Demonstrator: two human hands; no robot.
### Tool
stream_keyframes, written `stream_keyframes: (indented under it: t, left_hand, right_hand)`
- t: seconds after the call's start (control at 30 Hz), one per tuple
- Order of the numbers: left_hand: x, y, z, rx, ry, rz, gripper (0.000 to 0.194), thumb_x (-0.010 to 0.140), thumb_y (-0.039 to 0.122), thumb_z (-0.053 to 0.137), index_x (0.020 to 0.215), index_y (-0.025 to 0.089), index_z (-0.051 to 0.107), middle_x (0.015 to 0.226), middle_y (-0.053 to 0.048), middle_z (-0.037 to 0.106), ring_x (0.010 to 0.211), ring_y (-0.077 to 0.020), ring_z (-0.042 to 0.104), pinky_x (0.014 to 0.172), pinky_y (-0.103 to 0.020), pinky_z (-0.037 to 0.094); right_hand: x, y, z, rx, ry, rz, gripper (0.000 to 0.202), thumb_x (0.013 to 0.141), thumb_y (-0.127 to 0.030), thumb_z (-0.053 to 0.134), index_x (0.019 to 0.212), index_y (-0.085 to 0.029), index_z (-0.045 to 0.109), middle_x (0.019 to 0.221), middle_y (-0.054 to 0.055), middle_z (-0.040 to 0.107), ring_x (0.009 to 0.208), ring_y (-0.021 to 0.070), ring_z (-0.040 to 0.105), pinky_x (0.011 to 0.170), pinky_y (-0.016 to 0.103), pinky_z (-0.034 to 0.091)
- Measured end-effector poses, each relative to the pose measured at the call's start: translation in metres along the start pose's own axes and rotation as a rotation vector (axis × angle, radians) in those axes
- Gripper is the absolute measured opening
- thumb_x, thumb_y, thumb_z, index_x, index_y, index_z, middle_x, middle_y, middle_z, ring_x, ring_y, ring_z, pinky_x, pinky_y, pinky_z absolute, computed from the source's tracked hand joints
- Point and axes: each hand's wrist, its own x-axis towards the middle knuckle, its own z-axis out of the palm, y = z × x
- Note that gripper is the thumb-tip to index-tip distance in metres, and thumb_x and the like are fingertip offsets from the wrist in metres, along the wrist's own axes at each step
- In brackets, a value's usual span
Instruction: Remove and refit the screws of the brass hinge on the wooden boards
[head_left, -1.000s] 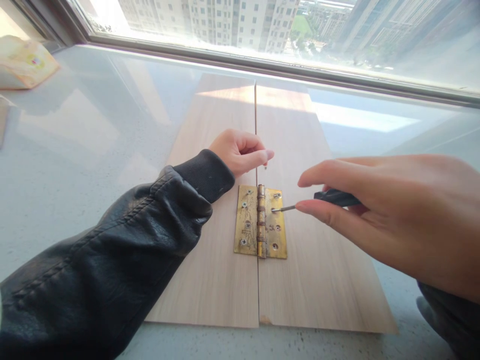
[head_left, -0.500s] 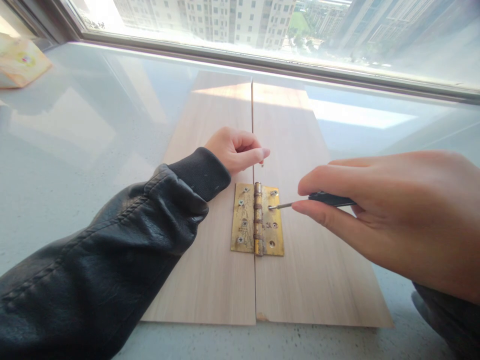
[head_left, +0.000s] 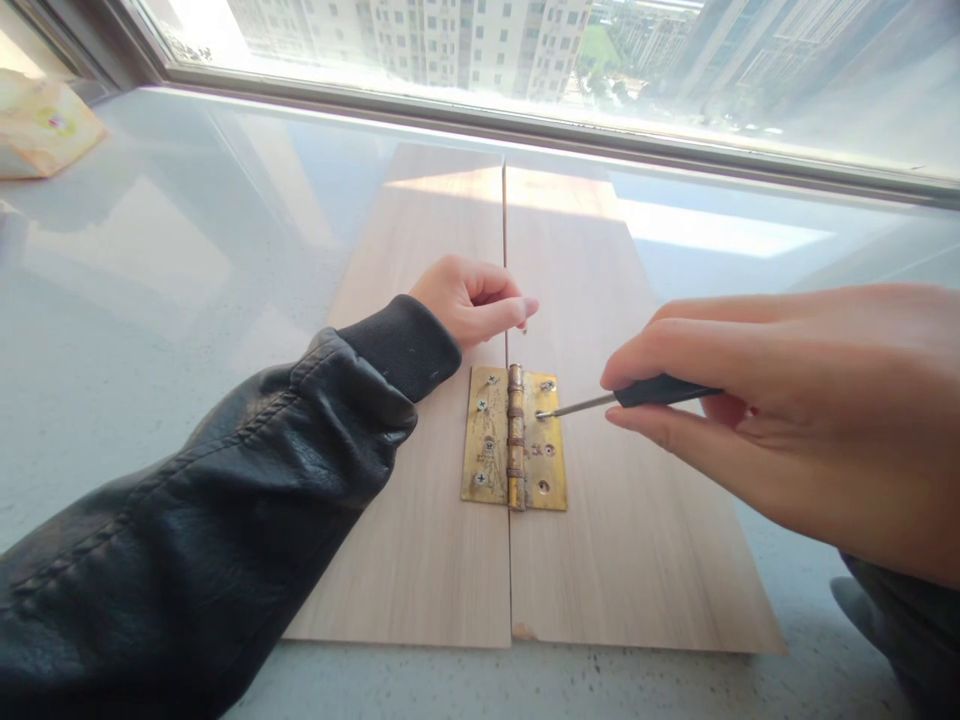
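A brass butt hinge (head_left: 515,440) lies across the seam between a left wooden board (head_left: 405,560) and a right wooden board (head_left: 637,560). Several cross-head screws sit in its left leaf. On the right leaf, a screw (head_left: 548,386) stands in the top hole, and the two lower holes show no screw. My right hand (head_left: 780,420) grips a screwdriver (head_left: 660,390) by its black handle, its tip at the second hole from the top. Beyond the hinge, my left hand (head_left: 480,303) is closed in a pinch above the boards; a tiny tip shows beneath the thumb, too small to name.
A window frame (head_left: 480,117) runs along the back of the pale speckled countertop (head_left: 150,400). At the far left stands a yellowish box (head_left: 45,125). Sunlight falls across the boards' far ends.
My right hand has drawn back slightly along the screwdriver, so more of its shaft and handle shows. The tip stays at the same hole. My left hand holds its place.
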Motion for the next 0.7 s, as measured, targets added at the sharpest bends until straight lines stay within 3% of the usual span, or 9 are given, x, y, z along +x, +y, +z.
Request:
stream_keyframes:
  t: [0.13,0.27,0.43,0.5,0.6,0.7]
  left_hand:
    - [0.0,-0.001,-0.001,-0.001,-0.001,-0.002,0.019,0.081,0.02,0.066,0.062,0.014,0.069,0.044,0.005,0.048,0.042,-0.0058,0.037,0.042,-0.023,0.025]
    - [0.0,-0.001,-0.001,-0.004,0.0,0.002,0.019,0.08,0.02,0.066,0.062,0.014,0.068,0.043,0.006,0.048,0.042,-0.0057,0.037,0.042,-0.023,0.025]
    - [0.0,0.001,-0.001,0.0,-0.017,0.0,0.019,0.08,0.022,0.066,0.063,0.014,0.068,0.044,0.006,0.048,0.042,-0.0057,0.036,0.042,-0.023,0.025]
    - [0.0,0.001,-0.002,0.007,-0.017,-0.004,0.019,0.08,0.023,0.065,0.063,0.014,0.068,0.044,0.006,0.047,0.042,-0.006,0.036,0.042,-0.023,0.025]
    - [0.0,-0.002,-0.002,0.021,-0.022,0.004,0.02,0.08,0.025,0.065,0.064,0.014,0.069,0.045,0.006,0.048,0.043,-0.0065,0.037,0.043,-0.024,0.025]
    - [-0.001,-0.004,-0.002,0.026,-0.014,0.03,0.021,0.081,0.027,0.065,0.066,0.014,0.07,0.047,0.005,0.049,0.044,-0.0067,0.038,0.044,-0.025,0.026]
  right_hand:
    - [-0.004,0.004,-0.002,-0.06,0.009,-0.001,0.04,0.088,-0.061,0.061,0.099,-0.022,0.067,0.069,0.004,0.06,0.066,0.0219,0.06,0.057,0.033,0.042]
    - [-0.01,0.007,-0.004,-0.238,-0.007,-0.021,0.035,0.091,-0.056,0.057,0.087,-0.022,0.061,0.056,0.001,0.051,0.047,0.0169,0.047,0.047,0.031,0.031]
    - [-0.005,0.004,-0.006,-0.069,-0.082,-0.144,0.013,0.089,-0.029,0.056,0.098,-0.022,0.051,0.08,0.001,0.061,0.061,0.013,0.055,0.051,0.027,0.041]
    - [-0.001,0.002,-0.006,-0.027,-0.071,-0.186,0.001,0.089,-0.021,0.053,0.089,-0.021,0.052,0.074,-0.001,0.059,0.056,0.0109,0.051,0.05,0.027,0.037]
    - [0.001,0.002,-0.008,-0.027,-0.041,-0.195,0.005,0.088,-0.019,0.056,0.084,-0.022,0.058,0.065,-0.004,0.058,0.048,0.0097,0.043,0.049,0.028,0.03]
    - [-0.001,0.004,-0.008,-0.089,-0.026,-0.177,0.003,0.085,-0.021,0.063,0.086,-0.023,0.061,0.062,-0.004,0.06,0.05,0.012,0.048,0.051,0.03,0.03]
